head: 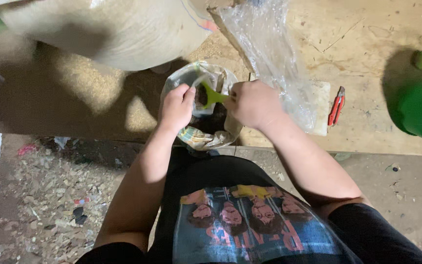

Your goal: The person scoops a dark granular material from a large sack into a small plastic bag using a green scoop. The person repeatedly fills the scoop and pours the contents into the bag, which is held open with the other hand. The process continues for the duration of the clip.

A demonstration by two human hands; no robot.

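My left hand (pixel 176 106) pinches the rim of a small clear plastic bag (pixel 199 110) and holds its mouth apart. My right hand (pixel 253 103) grips a green plastic scoop (pixel 213 96) whose bowl dips into that small bag with dark soil on it. Both hands hover over a larger open bag (pixel 202 138) of dark soil that sits at the near edge of a wooden board (pixel 367 122).
A big pale sack (pixel 108 29) lies at the back left. Sheets of clear plastic (pixel 269 44) lie behind my right hand. Red-handled pliers (pixel 336 105) rest to the right, a green container (pixel 418 107) at the far right. Debris litters the ground (pixel 35 195) on the left.
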